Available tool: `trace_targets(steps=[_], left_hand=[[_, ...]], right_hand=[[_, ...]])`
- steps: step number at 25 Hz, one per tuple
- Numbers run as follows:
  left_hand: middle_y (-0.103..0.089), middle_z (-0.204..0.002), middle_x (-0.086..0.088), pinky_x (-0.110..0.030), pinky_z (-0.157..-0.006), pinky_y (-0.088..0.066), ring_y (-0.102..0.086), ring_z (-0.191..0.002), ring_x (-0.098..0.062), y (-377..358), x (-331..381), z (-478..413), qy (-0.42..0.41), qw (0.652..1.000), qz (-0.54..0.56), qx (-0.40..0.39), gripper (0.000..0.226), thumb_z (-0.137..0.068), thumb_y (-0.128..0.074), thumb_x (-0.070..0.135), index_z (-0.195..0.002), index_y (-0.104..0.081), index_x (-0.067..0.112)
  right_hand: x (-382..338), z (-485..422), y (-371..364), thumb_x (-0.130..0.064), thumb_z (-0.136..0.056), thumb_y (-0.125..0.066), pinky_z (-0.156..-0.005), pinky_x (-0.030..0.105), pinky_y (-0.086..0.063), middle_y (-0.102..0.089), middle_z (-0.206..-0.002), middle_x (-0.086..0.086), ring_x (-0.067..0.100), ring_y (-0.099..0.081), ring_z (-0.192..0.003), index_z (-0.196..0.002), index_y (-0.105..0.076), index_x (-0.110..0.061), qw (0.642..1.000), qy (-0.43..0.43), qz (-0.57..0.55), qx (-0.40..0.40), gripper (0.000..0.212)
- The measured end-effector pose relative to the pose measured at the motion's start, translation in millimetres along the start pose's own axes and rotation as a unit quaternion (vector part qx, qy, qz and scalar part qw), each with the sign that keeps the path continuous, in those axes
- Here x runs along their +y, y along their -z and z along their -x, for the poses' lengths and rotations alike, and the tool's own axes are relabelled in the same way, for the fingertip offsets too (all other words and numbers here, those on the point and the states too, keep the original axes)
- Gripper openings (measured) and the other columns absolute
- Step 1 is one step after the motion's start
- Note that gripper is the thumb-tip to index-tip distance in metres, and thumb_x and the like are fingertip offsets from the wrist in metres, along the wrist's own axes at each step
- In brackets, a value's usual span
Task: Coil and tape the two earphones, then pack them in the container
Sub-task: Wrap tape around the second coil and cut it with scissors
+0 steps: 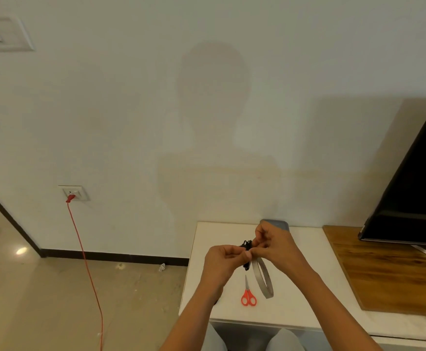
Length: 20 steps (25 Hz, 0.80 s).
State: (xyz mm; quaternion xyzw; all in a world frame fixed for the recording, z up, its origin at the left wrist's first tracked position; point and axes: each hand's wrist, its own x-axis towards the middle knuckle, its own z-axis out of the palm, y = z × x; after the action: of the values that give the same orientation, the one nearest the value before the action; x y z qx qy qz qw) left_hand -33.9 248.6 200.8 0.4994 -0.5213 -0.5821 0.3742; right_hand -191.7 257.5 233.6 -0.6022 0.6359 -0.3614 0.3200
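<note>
Two hands: the left hand [222, 262] and the right hand [275, 245] meet in the air over the table, fingertips close together.
Grip: both hands have curled fingers that pinch the same small black thing, the left from below and the right from above.
Earphone bundle: the earphone bundle [247, 245] sits between the two hands, wound into a little black clump, up off the table.
Second earphone: I cannot find it for sure.
How it will handle: I think it is very light and floppy. The thin wire will want to spring open, so it is best pinched across the middle of the loops, with the tape wrapped right there.
Tape roll: a grey tape roll [264, 278] tilts just under the right hand. Its top is hidden, so I cannot tell if a hand holds it or if it stands on the table.
Scissors: small red scissors [248, 295] lie flat beside the tape roll, blades pointing away from the person.
Container: a grey-blue container [281, 224] peeks out behind the right hand, at the far edge of the table.
Table: the white table [313, 249] looks smooth and hard — a tiny clump could slide on it.
Room: a wooden board [389, 274] lies on the right with a dark TV [414, 186] on it.
Wall: a red cable [85, 262] hangs from a wall socket [74, 193] down to the shiny floor [55, 287].
</note>
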Motion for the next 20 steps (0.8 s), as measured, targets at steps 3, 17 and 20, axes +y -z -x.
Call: trace_targets(steps=[3,17,20], left_hand=[[-0.075,-0.079,-0.005,-0.017,-0.075,-0.052,-0.070,-0.076,-0.010,8.3,3.5,-5.9,0.000,0.999,-0.003,-0.049,0.012,-0.076,-0.079,0.020,-0.083,-0.076,0.010],[-0.064,-0.086,-0.001,-0.007,-0.061,-0.041,-0.059,-0.070,-0.009,-0.8,-36.2,-28.7,-0.026,0.974,-0.222,0.032,0.018,-0.099,-0.045,0.022,-0.095,-0.061,0.014],[-0.066,-0.091,-0.002,-0.006,-0.064,-0.039,-0.056,-0.072,-0.009,-5.3,-56.4,-33.8,-0.050,0.963,-0.249,0.086,0.020,-0.100,-0.045,0.024,-0.102,-0.060,0.012]], right_hand=[[6.6,-0.1,1.7,-0.007,-0.064,-0.082,-0.066,0.027,-0.056,-0.071,-0.075,0.004,0.014,-0.069,-0.068,-0.072,-0.052,-0.010,1.000,-0.012,-0.013,0.012,0.031],[47.3,5.3,-39.9,-0.031,-0.085,-0.065,-0.081,0.016,-0.046,-0.055,-0.107,-0.016,0.013,-0.057,-0.100,-0.105,-0.049,-0.034,0.988,-0.015,0.027,-0.150,0.026],[58.8,-4.6,-44.2,-0.039,-0.084,-0.061,-0.080,0.017,-0.047,-0.052,-0.112,-0.006,0.015,-0.055,-0.096,-0.109,-0.046,-0.030,0.978,-0.020,0.103,-0.179,0.031]])
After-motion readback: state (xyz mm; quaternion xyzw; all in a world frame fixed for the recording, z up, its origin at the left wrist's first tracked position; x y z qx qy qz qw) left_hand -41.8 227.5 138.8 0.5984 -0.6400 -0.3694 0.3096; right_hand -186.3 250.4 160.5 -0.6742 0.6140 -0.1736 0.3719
